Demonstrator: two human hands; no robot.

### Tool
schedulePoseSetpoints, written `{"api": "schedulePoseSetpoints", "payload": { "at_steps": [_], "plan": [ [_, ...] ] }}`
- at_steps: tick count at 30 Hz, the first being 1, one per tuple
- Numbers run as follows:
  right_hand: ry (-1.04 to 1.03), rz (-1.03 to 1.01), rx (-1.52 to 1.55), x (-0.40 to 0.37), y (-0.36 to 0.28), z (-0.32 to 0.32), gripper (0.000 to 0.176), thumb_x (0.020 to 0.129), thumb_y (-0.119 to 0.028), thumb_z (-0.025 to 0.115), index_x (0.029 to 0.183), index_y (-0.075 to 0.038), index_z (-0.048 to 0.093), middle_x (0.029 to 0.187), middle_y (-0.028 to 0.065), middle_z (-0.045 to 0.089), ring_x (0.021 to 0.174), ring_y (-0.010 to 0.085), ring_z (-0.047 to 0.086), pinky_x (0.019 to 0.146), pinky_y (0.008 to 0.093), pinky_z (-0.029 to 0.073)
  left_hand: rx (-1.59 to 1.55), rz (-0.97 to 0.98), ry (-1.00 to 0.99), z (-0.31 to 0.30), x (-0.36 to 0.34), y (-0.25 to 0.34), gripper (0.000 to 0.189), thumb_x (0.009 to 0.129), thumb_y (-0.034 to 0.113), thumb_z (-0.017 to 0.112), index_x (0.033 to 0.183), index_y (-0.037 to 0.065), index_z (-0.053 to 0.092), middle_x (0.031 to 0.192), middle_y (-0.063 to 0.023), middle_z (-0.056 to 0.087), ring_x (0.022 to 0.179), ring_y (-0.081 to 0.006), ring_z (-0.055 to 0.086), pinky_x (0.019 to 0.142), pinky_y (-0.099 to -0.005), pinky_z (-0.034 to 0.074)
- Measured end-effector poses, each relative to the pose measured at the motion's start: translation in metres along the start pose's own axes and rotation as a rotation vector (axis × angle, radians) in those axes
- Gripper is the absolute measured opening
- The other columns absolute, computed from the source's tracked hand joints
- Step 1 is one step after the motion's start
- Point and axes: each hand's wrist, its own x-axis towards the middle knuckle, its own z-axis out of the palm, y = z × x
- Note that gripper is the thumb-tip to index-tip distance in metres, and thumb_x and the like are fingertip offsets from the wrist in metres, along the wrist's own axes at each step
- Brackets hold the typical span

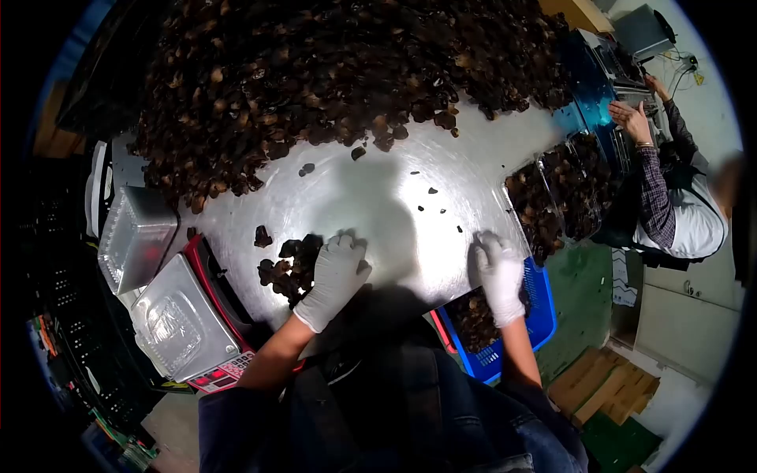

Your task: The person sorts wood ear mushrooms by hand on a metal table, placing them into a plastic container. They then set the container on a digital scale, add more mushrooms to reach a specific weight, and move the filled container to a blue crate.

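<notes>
Under the left hand, whose gloved fingers lay spread and flat, sat a small heap of dark dried pieces, most of it just beyond the fingertips. The right hand rested at the rim of the table, fingers close together and gripping nothing, the blue basket just below them. A careless sweep could probably have sent pieces over the rim, missing the basket.

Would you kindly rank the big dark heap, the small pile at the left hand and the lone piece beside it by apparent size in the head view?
1. big dark heap
2. small pile, partly covered by the left hand
3. lone piece
</notes>
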Motion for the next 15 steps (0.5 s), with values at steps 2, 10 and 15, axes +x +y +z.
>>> {"api": "schedulePoseSetpoints", "payload": {
  "at_steps": [2, 10, 15],
  "plan": [
    [0.051, -0.092, 0.107, 0.043, -0.037, 0.029, 0.037, 0.082, -0.016, 0.069, 0.118, -0.009, 0.065, 0.118, 0.015, 0.064, 0.111, 0.0347, 0.059, 0.094, 0.045, 0.046, -0.083, -0.004, 0.005, -0.005, 0.005, -0.003, 0.031, 0.07, 0.028, 0.08, 0.087, 0.007, 0.066, 0.098, -0.0122, 0.057, 0.099, -0.0315, 0.056, 0.079, -0.0437, 0.048],
    [-0.166, -0.159, 0.03, 0.089, -0.087, 0.128, 0.062, 0.098, -0.036, 0.049, 0.149, -0.004, 0.034, 0.155, 0.016, 0.033, 0.145, 0.0325, 0.028, 0.12, 0.0476, 0.019, 0.027, -0.298, 0.445, -0.003, 0.088, -0.05, 0.047, 0.081, 0.015, 0.073, 0.124, 0.002, 0.058, 0.116, -0.0209, 0.055, 0.112, -0.0368, 0.051, 0.093, -0.0432, 0.046],
    [-0.158, 0.073, -0.198, -0.017, -0.001, 0.056, 0.067, 0.085, -0.02, 0.064, 0.143, 0.002, 0.039, 0.143, 0.0239, 0.043, 0.134, 0.0395, 0.04, 0.113, 0.0526, 0.027, -0.062, -0.567, 0.418, 0.013, 0.101, -0.08, 0.031, 0.081, 0.011, 0.073, 0.11, 0.008, 0.062, 0.11, -0.0143, 0.053, 0.11, -0.0327, 0.051, 0.095, -0.0424, 0.044]
  ]
}}
